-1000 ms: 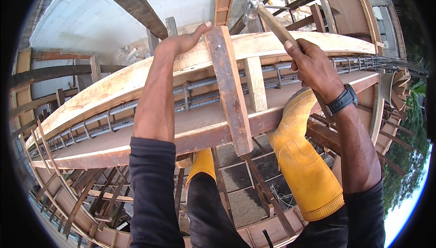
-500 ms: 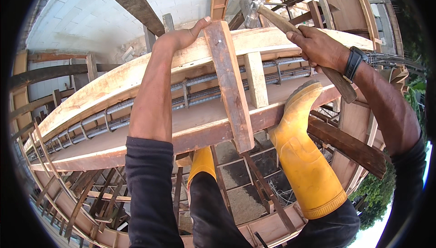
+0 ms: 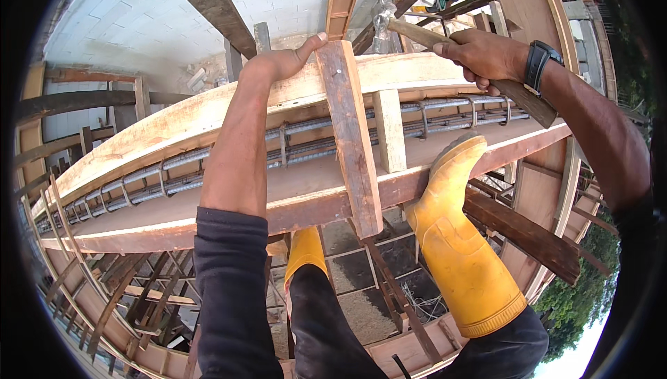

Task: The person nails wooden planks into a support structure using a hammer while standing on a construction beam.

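Note:
A short timber crosspiece (image 3: 351, 139) spans the open top of a long wooden formwork, with a nail (image 3: 338, 72) standing in its far end. My left hand (image 3: 278, 65) grips the far side board (image 3: 187, 111) of the formwork. Its thumb touches the crosspiece's far end, while its other fingers are hidden behind the board. My right hand (image 3: 484, 59) is closed around the wooden handle of a hammer (image 3: 420, 34). The hammer's metal head is raised beyond the far board, to the right of the nail and apart from it.
Steel reinforcing bars (image 3: 184, 183) run inside the formwork, beside a short upright block (image 3: 390, 132). My right yellow boot (image 3: 458, 240) rests on its near edge; the left boot (image 3: 306, 250) is lower. Timber props and a drop lie below. A pale block wall (image 3: 118, 25) stands behind.
The view has shifted slightly. My right hand has risen a little, and the hammer handle lies flatter. My left hand keeps its place beside the crosspiece.

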`<control>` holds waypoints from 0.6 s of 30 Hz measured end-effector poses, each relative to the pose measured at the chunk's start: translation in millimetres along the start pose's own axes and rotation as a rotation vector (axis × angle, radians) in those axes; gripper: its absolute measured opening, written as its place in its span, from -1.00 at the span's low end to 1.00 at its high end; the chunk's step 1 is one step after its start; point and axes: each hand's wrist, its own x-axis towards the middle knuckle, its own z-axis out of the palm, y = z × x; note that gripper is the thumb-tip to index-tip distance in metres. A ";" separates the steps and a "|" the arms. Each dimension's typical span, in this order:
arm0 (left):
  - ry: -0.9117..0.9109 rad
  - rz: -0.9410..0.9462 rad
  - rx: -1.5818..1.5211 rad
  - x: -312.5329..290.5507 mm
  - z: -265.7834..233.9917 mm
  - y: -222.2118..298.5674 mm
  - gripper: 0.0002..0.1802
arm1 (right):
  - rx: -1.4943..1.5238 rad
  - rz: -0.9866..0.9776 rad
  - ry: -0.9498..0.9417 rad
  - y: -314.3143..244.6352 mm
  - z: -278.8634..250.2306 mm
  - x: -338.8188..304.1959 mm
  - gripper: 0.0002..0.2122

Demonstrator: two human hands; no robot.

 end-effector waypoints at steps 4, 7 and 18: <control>-0.011 0.025 -0.001 -10.3 -8.2 -3.5 0.49 | 0.271 -0.160 0.367 3.5 65.6 -38.0 -0.59; -0.014 -0.044 0.027 -9.6 -15.1 -9.9 0.46 | 0.901 -0.317 0.470 -21.2 143.8 -62.2 -0.71; 0.045 -0.053 0.000 1.6 -1.5 -3.9 0.44 | 0.808 -0.338 0.682 -46.7 229.2 -71.0 -0.70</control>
